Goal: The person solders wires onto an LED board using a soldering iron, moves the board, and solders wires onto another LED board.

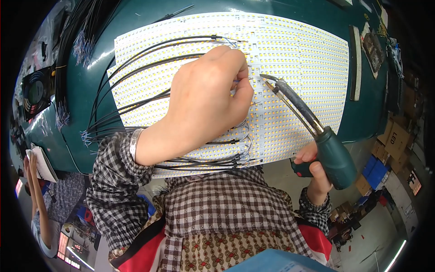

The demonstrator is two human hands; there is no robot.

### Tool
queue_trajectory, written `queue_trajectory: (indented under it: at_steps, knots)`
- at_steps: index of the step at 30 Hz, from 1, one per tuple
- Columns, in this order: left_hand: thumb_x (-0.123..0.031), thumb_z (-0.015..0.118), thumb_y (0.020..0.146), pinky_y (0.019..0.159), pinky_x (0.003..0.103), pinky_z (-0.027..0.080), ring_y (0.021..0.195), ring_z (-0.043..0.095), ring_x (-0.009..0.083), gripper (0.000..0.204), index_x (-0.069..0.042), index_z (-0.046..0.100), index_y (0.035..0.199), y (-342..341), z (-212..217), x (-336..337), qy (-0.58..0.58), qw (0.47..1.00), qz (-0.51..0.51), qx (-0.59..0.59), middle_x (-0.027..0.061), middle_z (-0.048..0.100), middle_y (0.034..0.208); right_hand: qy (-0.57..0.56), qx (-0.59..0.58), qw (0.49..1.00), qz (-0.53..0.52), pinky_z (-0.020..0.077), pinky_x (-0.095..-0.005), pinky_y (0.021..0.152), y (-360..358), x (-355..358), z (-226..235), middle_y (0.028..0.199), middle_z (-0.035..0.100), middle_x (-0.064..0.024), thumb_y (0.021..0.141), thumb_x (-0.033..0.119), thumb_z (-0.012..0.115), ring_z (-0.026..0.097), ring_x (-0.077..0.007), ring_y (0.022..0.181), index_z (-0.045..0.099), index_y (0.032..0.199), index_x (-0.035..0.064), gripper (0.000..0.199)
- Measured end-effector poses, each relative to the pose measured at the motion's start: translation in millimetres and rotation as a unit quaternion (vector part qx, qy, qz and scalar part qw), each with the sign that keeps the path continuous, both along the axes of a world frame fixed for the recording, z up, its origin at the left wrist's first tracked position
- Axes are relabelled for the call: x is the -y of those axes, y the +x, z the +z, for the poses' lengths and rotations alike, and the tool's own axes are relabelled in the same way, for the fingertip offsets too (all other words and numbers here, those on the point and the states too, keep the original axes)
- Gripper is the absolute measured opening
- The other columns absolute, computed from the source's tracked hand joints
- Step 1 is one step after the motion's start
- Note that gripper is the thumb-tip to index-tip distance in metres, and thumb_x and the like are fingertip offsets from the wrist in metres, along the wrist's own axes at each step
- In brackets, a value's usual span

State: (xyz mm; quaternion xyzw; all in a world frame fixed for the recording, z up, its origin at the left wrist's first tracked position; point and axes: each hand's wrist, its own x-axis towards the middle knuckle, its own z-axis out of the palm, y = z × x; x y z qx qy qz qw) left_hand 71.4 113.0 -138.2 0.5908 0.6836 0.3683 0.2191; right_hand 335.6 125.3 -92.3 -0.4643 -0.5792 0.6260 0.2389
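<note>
A large white panel of LED strips with yellow chips [303, 59] lies on the green table before me. My left hand [204, 90] is over its middle, thumb and forefinger pinched on a thin wire, of which only a bit shows between the fingers. Black-sheathed cables [149, 50] run in from the left and end in thin leads on the panel. My right hand [320, 179] grips the handle of a dark green soldering gun [336, 158]. Its bent tip points left, close to the panel's surface and a little right of my left fingertips.
Bundles of wires with bare ends [83, 47] lie at the table's left, near a black fan [38, 93]. A pale bar [356, 63] and a dark, worn block [372, 52] are at the right. Cardboard boxes [393, 138] stand beyond. Another person's arm [38, 204] rests by a notebook [43, 163].
</note>
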Motion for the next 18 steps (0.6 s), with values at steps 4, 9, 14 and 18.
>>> queue_trajectory:
  at_steps: [4,9,14,18]
  knots:
    - [-0.003,0.064,0.069,0.048,0.04,0.045,0.055,0.058,0.0302,0.009,-0.005,0.055,0.069,0.8,0.5,-0.8,0.003,1.0,0.005,0.011,0.0106,0.056,0.065,0.01,-0.004,1.0,-0.006,0.0496,-0.0309,0.059,-0.6,1.6,-2.6,0.077,0.057,-0.0129,0.083,0.03,0.065,0.058,-0.0205,0.065,0.056,0.087,-0.0023,0.034]
    - [-0.003,0.067,0.073,0.052,0.035,0.046,0.06,0.058,0.0249,0.012,-0.004,0.057,0.08,-1.1,7.9,6.2,-0.015,1.0,-0.009,-0.025,0.0095,0.058,0.074,-0.003,-0.009,1.0,-0.027,0.0501,-0.0305,0.059,0.3,2.4,1.3,0.077,0.058,-0.0142,0.083,0.03,0.064,0.058,-0.0205,0.064,0.056,0.086,-0.0033,0.034]
    - [-0.008,0.075,0.073,0.058,0.034,0.047,0.066,0.059,0.0257,0.025,-0.004,0.058,0.09,-11.2,29.8,30.6,0.062,0.988,-0.081,-0.113,0.009,0.06,0.081,0.022,-0.026,0.998,-0.049,0.0498,-0.0289,0.058,-3.0,0.7,-2.9,0.076,0.058,-0.0144,0.084,0.03,0.063,0.059,-0.02,0.063,0.056,0.086,-0.0041,0.035]
    - [-0.005,0.072,0.076,0.058,0.034,0.047,0.067,0.06,0.0249,0.023,-0.005,0.059,0.095,-13.1,28.3,27.6,-0.057,0.991,-0.111,-0.046,0.0093,0.059,0.077,0.033,-0.057,0.997,-0.028,0.0516,-0.0289,0.058,1.1,-3.9,-4.5,0.078,0.058,-0.015,0.085,0.028,0.062,0.059,-0.0203,0.063,0.055,0.092,-0.0071,0.036]
